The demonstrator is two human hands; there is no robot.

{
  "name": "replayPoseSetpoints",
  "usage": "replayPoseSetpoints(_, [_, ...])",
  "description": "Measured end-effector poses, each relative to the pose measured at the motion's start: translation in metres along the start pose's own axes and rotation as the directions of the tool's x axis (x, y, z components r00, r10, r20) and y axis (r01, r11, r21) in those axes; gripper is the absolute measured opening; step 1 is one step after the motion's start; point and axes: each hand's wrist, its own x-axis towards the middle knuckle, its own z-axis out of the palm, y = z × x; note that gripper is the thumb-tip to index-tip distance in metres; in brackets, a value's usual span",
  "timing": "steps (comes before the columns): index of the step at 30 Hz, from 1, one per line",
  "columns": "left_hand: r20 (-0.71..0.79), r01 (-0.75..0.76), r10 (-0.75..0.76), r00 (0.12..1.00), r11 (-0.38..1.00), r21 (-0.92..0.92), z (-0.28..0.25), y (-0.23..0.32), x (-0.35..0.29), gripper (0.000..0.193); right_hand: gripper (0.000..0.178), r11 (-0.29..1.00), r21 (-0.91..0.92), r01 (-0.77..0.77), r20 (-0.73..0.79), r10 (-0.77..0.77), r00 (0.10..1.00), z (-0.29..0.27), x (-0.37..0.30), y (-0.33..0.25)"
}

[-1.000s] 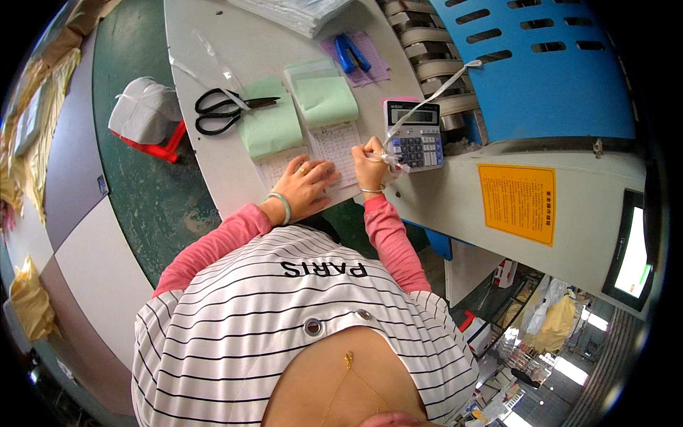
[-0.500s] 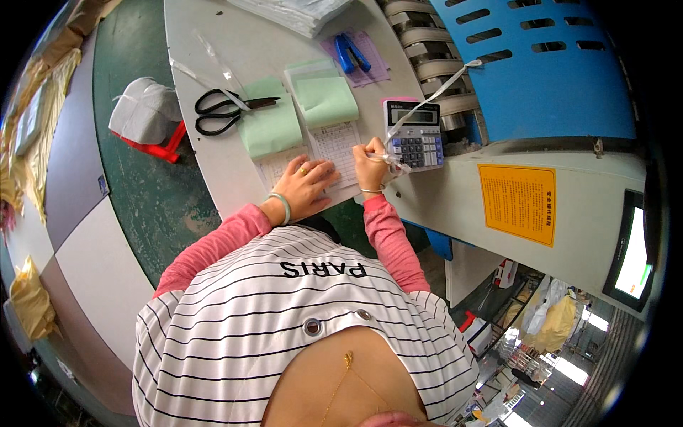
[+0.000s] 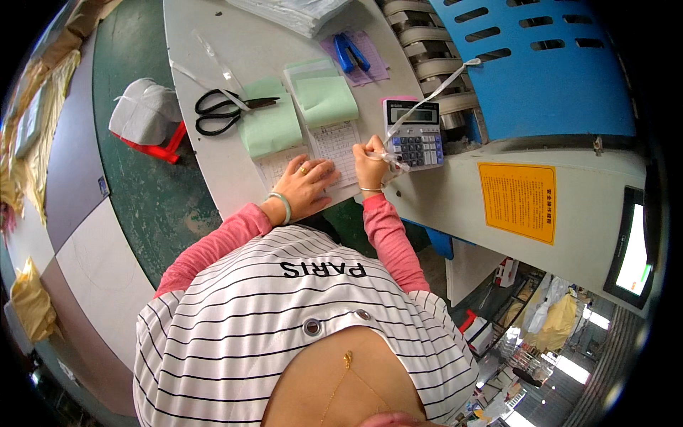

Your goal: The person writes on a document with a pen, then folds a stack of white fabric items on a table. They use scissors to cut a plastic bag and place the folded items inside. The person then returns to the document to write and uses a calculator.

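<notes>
My right hand is closed around a pen, with a white ribbon tied to its end. Its fingertips rest at the right edge of a printed form in a pad. The pad's green sheet is folded back at the far side. My left hand lies flat with fingers spread over the pad's near left part. A second pad with a green cover lies partly under it. Black-handled scissors rest across that cover. Just right of my right hand stands a calculator.
A blue stapler sits on purple slips beyond the pads. White plastic packs lie at the table's far edge. Right of the table stands a machine with a blue slotted cover and an orange notice. A red stool is at left.
Both hands keep nearly the same places. The right hand and pen have shifted only very slightly at the form's edge.
</notes>
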Motion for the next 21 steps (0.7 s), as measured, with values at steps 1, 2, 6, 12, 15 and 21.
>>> replayPoseSetpoints(1, [0.0,0.0,0.0,1.0,1.0,0.002,0.0,0.0,0.0,0.063,0.028,1.0,-0.006,0.007,-0.001,-0.007,1.0,0.0,0.0,0.004])
replayPoseSetpoints(2, [-0.006,-0.003,0.003,1.0,1.0,-0.001,0.001,0.0,-0.001,0.062,0.027,1.0,-0.012,0.014,-0.001,-0.014,1.0,0.0,0.0,0.011])
replayPoseSetpoints(6, [-0.018,-0.007,0.007,1.0,1.0,-0.008,0.001,-0.001,-0.001,0.062,0.025,0.999,0.036,0.006,-0.005,-0.006,1.0,0.002,0.0,0.013])
replayPoseSetpoints(12, [-0.016,-0.012,0.011,1.0,1.0,-0.005,-0.002,0.001,0.001,0.061,0.024,0.994,0.084,0.068,-0.089,-0.061,0.994,-0.005,0.003,0.009])
replayPoseSetpoints(15, [-0.023,-0.006,0.006,1.0,1.0,-0.008,0.0,0.001,0.001,0.062,0.021,0.89,0.439,-0.125,-0.088,0.181,0.98,-0.01,0.001,-0.003])
replayPoseSetpoints(21, [-0.007,0.002,-0.002,1.0,1.0,-0.007,-0.001,0.002,0.0,0.062,0.017,0.902,0.427,0.061,-0.243,0.049,0.969,-0.094,0.043,-0.061])
